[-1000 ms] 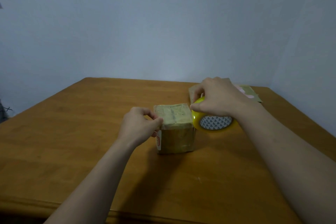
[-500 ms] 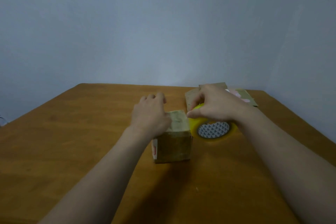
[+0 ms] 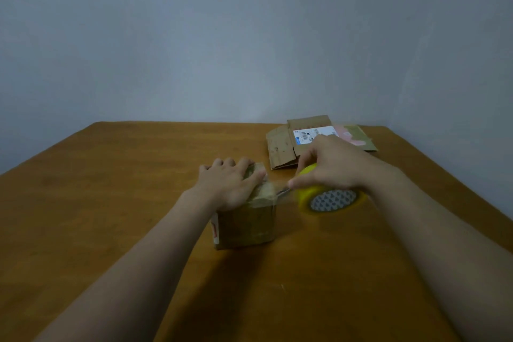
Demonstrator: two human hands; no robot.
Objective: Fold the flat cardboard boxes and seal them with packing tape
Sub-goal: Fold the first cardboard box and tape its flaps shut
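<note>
a small folded cardboard box (image 3: pixel 245 226) stood upright on the wooden table (image 3: pixel 111 203), brown and worn, with a white-and-red label on its left side. its top flaps were closed, with glossy tape across them. just right of it, held off the tabletop, was a yellow roll of packing tape (image 3: pixel 330 197) (its core printed with small triangles), and a short clear strip ran from it to the box's top right edge. flat cardboard boxes (image 3: pixel 283 147) lay farther back, one bearing a white-and-blue shipping label.
</note>
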